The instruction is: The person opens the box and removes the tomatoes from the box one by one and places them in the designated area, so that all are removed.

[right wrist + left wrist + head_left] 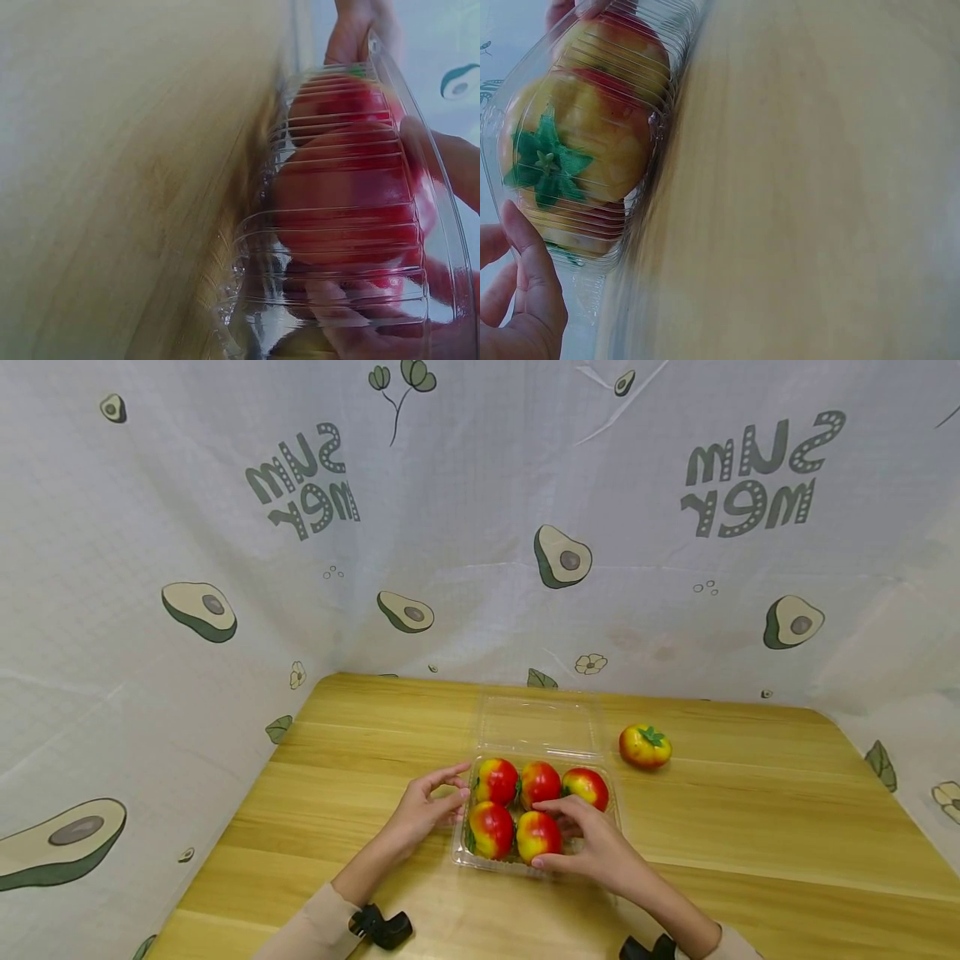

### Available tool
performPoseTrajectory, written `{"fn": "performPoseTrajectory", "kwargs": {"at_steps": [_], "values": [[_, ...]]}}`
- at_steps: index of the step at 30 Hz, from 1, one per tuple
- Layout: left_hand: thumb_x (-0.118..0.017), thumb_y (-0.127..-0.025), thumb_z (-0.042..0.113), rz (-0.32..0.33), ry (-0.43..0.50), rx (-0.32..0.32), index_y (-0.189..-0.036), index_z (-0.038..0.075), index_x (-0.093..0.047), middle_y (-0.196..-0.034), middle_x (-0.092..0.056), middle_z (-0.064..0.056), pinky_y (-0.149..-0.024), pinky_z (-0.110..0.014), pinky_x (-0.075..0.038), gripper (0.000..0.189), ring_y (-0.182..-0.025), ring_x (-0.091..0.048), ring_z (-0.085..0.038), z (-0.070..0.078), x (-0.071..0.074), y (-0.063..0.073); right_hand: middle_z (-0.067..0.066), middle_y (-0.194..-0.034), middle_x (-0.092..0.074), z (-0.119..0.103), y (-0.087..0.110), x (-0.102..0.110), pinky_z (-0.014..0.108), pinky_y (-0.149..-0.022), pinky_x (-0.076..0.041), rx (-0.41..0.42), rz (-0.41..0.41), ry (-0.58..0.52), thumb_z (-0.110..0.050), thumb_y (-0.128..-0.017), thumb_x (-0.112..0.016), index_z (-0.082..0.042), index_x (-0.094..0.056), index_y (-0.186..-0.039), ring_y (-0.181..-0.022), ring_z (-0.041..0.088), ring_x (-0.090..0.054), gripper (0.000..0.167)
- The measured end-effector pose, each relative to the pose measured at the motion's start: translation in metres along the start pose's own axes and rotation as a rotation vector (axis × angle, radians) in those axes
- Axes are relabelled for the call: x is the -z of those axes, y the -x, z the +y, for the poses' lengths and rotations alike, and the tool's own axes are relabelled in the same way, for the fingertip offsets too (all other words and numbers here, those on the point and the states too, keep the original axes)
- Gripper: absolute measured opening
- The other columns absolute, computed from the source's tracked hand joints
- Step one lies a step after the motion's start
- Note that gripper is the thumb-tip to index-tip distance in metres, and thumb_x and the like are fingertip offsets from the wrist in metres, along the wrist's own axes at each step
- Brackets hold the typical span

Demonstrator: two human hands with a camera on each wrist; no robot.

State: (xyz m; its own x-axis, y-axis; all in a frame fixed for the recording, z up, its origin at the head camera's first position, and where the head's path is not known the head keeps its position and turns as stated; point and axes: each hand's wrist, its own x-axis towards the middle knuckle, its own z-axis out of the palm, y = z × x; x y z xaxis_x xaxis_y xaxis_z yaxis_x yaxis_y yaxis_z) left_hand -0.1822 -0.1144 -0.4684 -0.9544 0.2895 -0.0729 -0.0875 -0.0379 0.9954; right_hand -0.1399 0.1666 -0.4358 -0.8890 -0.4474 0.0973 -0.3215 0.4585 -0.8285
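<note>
A clear plastic box [489, 862] lies on the table with its lid [540, 725] folded open toward the back. Several red-and-yellow persimmons, such as the back-left one [497, 780], sit inside in two rows. My right hand [596, 846] reaches over the right side and grips the front-middle persimmon [537, 837], thumb in front and fingers behind. At the box's left rim, my left hand [425, 807] touches the edge with thumb and forefinger. The left wrist view shows a green-leaved persimmon [592, 142] through the wall, beside the left fingers [536, 255].
Another persimmon [645, 747] with a green leaf top stands on the wooden table [750, 793], behind and right of the box. A white cloth [480, 510] printed with avocados hangs around the table's back and sides.
</note>
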Motion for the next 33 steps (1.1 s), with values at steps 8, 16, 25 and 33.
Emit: {"fn": "performPoseTrajectory", "kwargs": {"at_steps": [8, 16, 25, 33], "values": [[-0.067, -0.096, 0.007, 0.003, 0.002, 0.002, -0.141, 0.002, -0.055, -0.109, -0.055, -0.008, -0.068, -0.025, -0.059, 0.047, -0.069, -0.063, -0.012, -0.002, 0.000, 0.000, 0.007, -0.112, -0.059, 0.001, 0.000, 0.000, 0.031, -0.083, -0.057, 0.001, -0.016, -0.013, -0.027, -0.079, -0.087, 0.000, -0.062, -0.127, -0.092, 0.018, -0.059, 0.060], [-0.066, -0.097, 0.007, -0.008, 0.006, -0.003, -0.142, 0.000, -0.053, -0.109, -0.055, -0.009, -0.068, -0.024, -0.059, 0.048, -0.068, -0.062, -0.011, -0.002, 0.000, -0.001, 0.009, -0.114, -0.060, 0.001, 0.001, 0.001, 0.032, -0.084, -0.057, -0.005, -0.013, -0.024, -0.027, -0.080, -0.086, 0.002, -0.062, -0.127, -0.094, 0.021, -0.061, 0.060], [-0.066, -0.096, 0.007, -0.005, 0.012, 0.002, -0.142, 0.001, -0.054, -0.109, -0.055, -0.008, -0.068, -0.024, -0.059, 0.047, -0.069, -0.062, -0.011, -0.001, 0.000, -0.001, 0.015, -0.117, -0.061, -0.002, 0.002, 0.005, 0.034, -0.085, -0.057, -0.034, -0.003, -0.071, -0.023, -0.080, -0.086, 0.005, -0.061, -0.125, -0.095, 0.025, -0.063, 0.058], [-0.066, -0.097, 0.007, -0.008, 0.020, 0.002, -0.142, 0.000, -0.052, -0.110, -0.055, -0.010, -0.067, -0.023, -0.058, 0.048, -0.068, -0.062, -0.010, -0.002, 0.000, -0.001, 0.016, -0.119, -0.062, -0.005, 0.005, 0.012, 0.035, -0.085, -0.057, -0.049, 0.003, -0.079, -0.024, -0.082, -0.085, 0.003, -0.062, -0.127, -0.096, 0.025, -0.064, 0.057]]}}
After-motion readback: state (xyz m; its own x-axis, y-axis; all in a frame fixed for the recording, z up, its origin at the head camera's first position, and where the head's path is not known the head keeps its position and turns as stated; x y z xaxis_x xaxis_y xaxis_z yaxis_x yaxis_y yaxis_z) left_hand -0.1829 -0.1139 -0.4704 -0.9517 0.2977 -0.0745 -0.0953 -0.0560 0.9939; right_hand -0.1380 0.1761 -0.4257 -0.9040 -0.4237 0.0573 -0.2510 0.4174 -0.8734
